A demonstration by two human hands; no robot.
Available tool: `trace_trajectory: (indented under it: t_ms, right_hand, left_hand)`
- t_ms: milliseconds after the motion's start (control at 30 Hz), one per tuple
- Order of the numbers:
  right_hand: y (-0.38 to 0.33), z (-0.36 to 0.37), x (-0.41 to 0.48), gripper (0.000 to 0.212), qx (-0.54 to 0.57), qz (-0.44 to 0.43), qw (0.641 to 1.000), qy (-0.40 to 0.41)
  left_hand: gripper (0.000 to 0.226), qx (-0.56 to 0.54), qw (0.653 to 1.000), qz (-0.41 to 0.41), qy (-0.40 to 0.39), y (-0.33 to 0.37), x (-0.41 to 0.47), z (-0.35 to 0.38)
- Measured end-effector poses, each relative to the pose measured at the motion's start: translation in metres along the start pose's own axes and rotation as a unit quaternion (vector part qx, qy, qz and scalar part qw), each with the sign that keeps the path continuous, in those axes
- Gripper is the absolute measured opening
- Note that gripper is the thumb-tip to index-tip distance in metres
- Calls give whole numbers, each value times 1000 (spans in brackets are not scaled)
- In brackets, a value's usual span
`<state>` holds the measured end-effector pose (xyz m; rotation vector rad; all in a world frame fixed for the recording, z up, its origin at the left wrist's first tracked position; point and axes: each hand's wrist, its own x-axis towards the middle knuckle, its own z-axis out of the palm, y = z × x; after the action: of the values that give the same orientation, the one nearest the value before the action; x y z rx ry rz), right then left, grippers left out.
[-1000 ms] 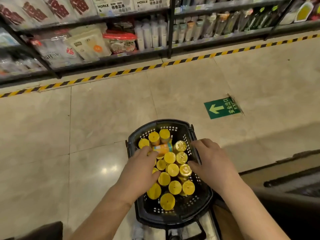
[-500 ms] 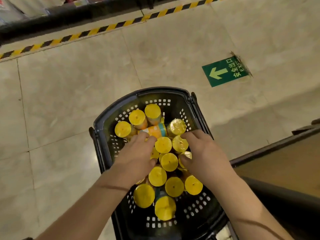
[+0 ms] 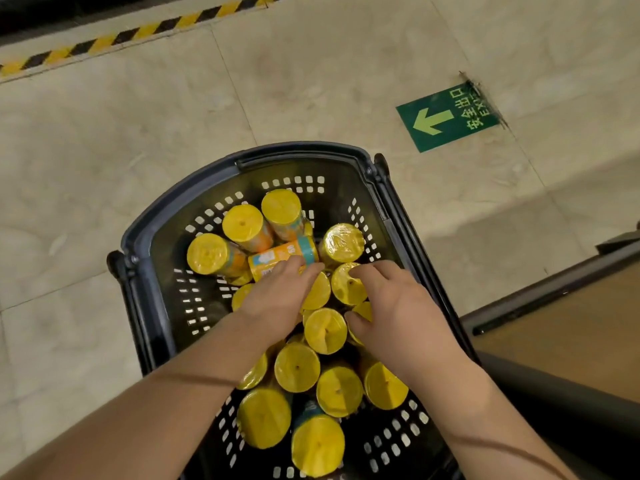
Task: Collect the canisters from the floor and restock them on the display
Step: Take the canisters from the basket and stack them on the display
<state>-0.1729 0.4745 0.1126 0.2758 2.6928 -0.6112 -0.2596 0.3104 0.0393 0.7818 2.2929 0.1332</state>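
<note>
- L hand (image 3: 277, 299) is laid flat on canisters (image 3: 297, 367), nothing held.
- R hand (image 3: 398, 313) is curled over one; grip can't be told.
- Others may be toppled if it's yanked.

Single view, head-worn, wide-angle. It looks steeply down and a little forward from above the person's own arms. Both forearms enter from the bottom edge; the left hand (image 3: 277, 299) and right hand (image 3: 398, 306) sit near frame centre, close to the lens. The basket (image 3: 298, 150) of canisters (image 3: 297, 367) fills the lower middle, seen almost straight from above. Farther off, floor (image 3: 104, 168) takes the upper half, with striped tape (image 3: 138, 31) along the top left and a green sign (image 3: 446, 117) upper right. A wooden surface (image 3: 571, 323) cuts in at the right edge. Straight lines bow towards the edges.
</note>
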Motion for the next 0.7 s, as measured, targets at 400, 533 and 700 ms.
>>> trace_trajectory:
  t_ms: [400,533,700]
  right_hand:
    - [-10,7,43,46,-16,-12,999,42]
    - [-12,18,72,63,-65,-9,997,39]
    - [-15,34,103,72,-226,-23,973,-47]
  left_hand:
    - [79,-295,930,-21,218,-29,-44,22]
    - [79,-408,867,-38,285,-36,-70,0]
    - [80,-418,842,-41,337,-44,-82,-31]
